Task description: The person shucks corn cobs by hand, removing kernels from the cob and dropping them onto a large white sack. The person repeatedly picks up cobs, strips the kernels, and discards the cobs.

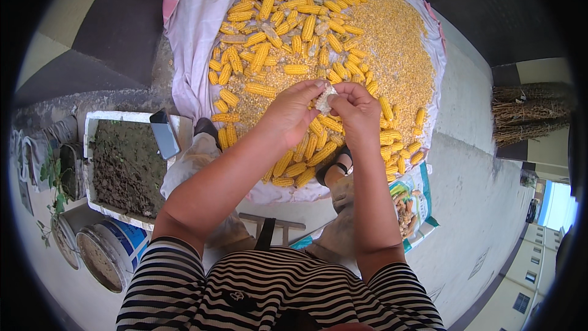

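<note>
In front of me, both hands meet at a small whitish piece of corn cob (325, 99), mostly bare of yellow kernels. My left hand (294, 108) pinches it from the left, and my right hand (356, 105) grips it from the right with thumb and fingers. Below and around the hands, many yellow ears of corn (296, 69) lie on a pale cloth (195, 41). Loose corn kernels (397, 32) are spread thickly over the cloth's right side, with more among the ears.
A foam box of soil (128, 170) stands at the left, a smartphone (164, 134) on its edge. Buckets (103, 253) are at lower left. A printed bag (425, 193) with cob pieces lies by my right leg. Bundled dry stalks (528, 112) stand at far right.
</note>
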### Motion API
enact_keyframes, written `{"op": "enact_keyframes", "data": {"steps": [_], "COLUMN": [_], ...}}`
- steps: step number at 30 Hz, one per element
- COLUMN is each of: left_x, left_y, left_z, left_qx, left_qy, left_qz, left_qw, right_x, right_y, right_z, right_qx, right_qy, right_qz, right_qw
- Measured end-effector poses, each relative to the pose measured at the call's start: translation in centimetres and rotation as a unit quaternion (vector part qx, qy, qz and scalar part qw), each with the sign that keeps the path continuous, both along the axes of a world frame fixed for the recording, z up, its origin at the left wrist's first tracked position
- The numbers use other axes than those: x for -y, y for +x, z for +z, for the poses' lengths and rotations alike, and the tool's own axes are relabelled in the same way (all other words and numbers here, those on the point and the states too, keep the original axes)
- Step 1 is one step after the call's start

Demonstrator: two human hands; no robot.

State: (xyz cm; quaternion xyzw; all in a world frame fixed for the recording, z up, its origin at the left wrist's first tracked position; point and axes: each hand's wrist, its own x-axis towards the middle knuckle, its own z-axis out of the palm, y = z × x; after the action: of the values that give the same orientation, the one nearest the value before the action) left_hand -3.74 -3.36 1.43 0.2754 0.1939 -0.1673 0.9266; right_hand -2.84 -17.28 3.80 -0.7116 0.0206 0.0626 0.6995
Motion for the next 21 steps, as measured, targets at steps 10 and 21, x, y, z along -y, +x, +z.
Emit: {"op": "enact_keyframes", "data": {"steps": [10,21], "left_x": [0.3,0.6], "left_y": [-0.3,0.2], "left_z": [-0.3,-0.6], "left_qx": [-0.044,-0.012], "left_qy": [-0.004,-0.047], "left_qz": [0.027,0.010], "left_qw": [0.999,0.999], "right_x": [-0.1,0.3], "right_y": [-0.4,0.0], "right_z": [0.2,0.3], "right_qx": [-0.007,0.025], "right_qy": [0.075,0.059], "right_qz": [0.010,0.034], "right_qw": [0.997,0.997]}}
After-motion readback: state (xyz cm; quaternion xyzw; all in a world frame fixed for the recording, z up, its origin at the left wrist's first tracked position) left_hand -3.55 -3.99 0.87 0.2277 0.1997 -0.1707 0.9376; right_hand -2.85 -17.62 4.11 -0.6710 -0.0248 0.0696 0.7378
